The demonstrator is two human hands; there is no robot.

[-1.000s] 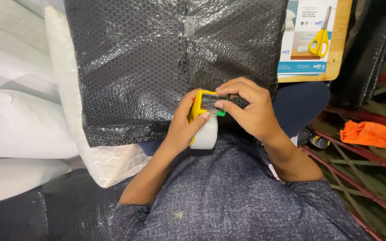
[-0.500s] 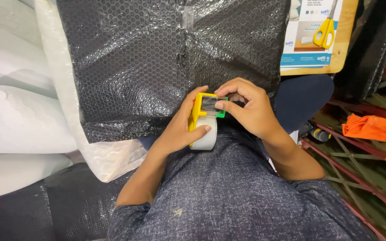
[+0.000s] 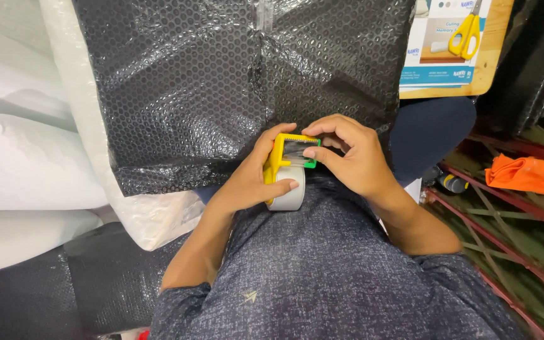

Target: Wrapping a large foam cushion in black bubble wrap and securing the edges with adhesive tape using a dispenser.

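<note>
A yellow tape dispenser (image 3: 283, 157) with a roll of clear tape (image 3: 291, 196) sits in front of my chest. My left hand (image 3: 249, 181) is wrapped around it from the left, thumb on the roll. My right hand (image 3: 354, 154) pinches the tape end at the dispenser's green toothed edge (image 3: 310, 162). Just behind both hands lies a large parcel wrapped in black bubble wrap (image 3: 221, 82), with a taped seam down its middle.
White foam sheets (image 3: 26, 157) pile up at the left. A packet with yellow scissors (image 3: 454, 41) lies on a wooden board at the upper right. An orange cloth (image 3: 527, 175) rests on red metal bars at the right.
The view has shifted slightly, so the parcel and hands sit a little higher in the picture. My hands keep the same hold on the dispenser.
</note>
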